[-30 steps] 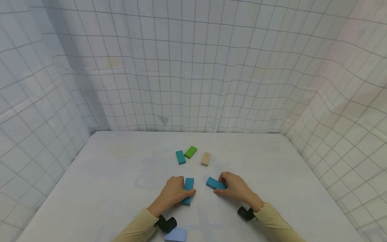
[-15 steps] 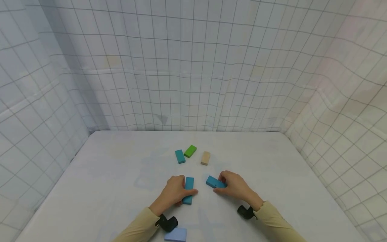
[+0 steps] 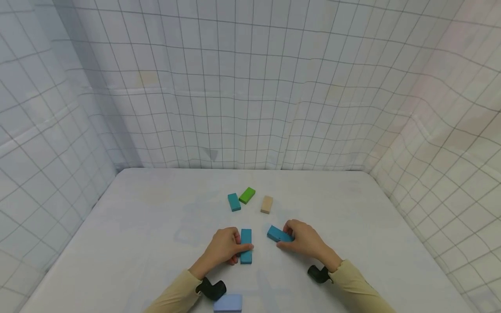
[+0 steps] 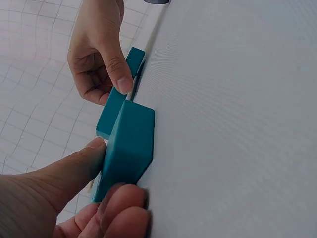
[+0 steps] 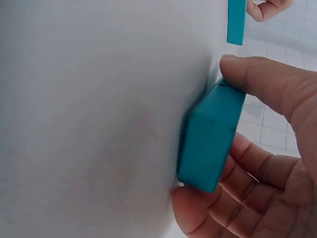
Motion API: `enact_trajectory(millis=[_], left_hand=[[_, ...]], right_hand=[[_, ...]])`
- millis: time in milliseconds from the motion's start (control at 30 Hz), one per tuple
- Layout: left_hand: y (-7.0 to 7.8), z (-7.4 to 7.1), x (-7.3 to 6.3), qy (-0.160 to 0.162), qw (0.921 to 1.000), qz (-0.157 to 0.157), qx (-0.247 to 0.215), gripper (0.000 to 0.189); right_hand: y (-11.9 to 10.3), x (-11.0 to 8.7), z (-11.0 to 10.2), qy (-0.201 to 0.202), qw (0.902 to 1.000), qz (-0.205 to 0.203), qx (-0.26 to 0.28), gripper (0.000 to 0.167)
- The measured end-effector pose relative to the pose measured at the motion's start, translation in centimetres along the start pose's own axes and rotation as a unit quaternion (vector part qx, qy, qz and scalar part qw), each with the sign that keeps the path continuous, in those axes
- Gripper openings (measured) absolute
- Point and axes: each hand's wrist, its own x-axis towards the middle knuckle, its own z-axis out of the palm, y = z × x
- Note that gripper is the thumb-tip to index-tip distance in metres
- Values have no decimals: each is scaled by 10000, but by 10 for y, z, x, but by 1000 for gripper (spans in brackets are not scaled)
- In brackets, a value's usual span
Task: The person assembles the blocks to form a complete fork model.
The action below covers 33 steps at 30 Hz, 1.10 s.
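A long blue block (image 3: 246,235) lies flat on the white table, its length pointing away from me. My left hand (image 3: 224,247) pinches it from the left, thumb across its upper face and fingers along its side. To the right, a second blue block (image 3: 275,234) lies slanted. My right hand (image 3: 306,240) grips the near right end of it between thumb and fingers. The right wrist view shows that block (image 5: 210,134) against the tabletop, with the thumb at one end and the fingertips at the other. A gap separates the two blocks.
Farther back lie a teal block (image 3: 234,202), a green block (image 3: 247,195) and a beige block (image 3: 266,204). A pale blue block (image 3: 228,303) sits at the near edge beside the left wrist camera (image 3: 212,288). Gridded white curtains (image 3: 250,87) enclose the table's back and sides.
My left hand has turned its blue block slightly, from leaning to nearly straight away from me, the near end shifting right. The right hand and its block stay nearly still.
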Motion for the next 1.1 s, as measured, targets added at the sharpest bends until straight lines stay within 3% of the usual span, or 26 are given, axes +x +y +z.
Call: enact_trajectory(millis=[367, 767, 900, 1100], left_hand=[[-5, -6, -6, 223, 9988, 431, -105, 34], [-6, -6, -7, 432, 9968, 628, 219, 33], [-8, -8, -8, 353, 9972, 660, 57, 32], [-12, -16, -8, 210, 9932, 1141, 107, 29]], right_hand=[[-4, 8, -1, 105, 9999, 18, 36, 27], [-13, 19, -3, 241, 9992, -34, 327, 26], [-16, 22, -3, 310, 9987, -100, 380, 26], [-15, 27, -4, 351, 9985, -220, 355, 25]])
